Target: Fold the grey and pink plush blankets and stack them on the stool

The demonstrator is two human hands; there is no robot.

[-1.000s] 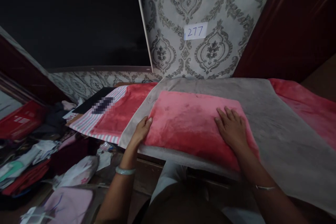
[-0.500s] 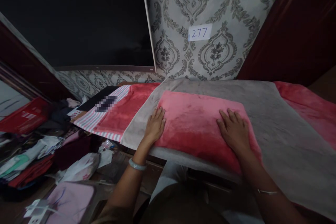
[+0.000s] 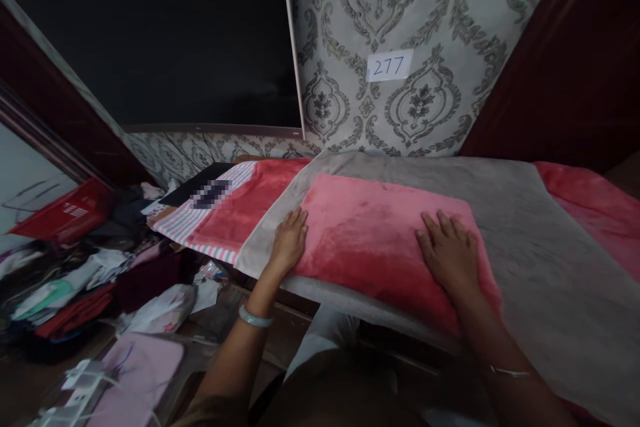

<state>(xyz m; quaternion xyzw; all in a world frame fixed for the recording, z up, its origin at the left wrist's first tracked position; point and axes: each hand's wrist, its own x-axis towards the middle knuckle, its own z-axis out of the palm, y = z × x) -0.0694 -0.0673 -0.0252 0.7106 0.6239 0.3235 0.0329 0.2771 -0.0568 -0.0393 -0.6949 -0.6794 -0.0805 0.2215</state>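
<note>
A pink and red plush cloth (image 3: 370,233), laid flat as a rough rectangle, rests on a larger grey plush cloth (image 3: 550,267). My left hand (image 3: 289,240) lies open at the left edge of the pink cloth, over the grey one, fingers pointing away from me. On the right part of the pink cloth my right hand (image 3: 450,253) rests palm down, its fingers spread. Neither hand grips anything. Past the grey cloth on the left, a red piece with a striped border (image 3: 200,227) shows; more red cloth (image 3: 595,207) shows at the far right.
A large dark television (image 3: 150,40) stands behind on the left. A paper marked 277 (image 3: 390,65) is on the patterned wall. Clothes (image 3: 75,307), a red box (image 3: 70,210), a pink flat item (image 3: 140,373) and a white power strip (image 3: 80,387) lie at lower left.
My left hand has shifted slightly left, off the pink cloth's edge. My right hand stays nearly in place on the cloth. The camera view has turned a little left.
</note>
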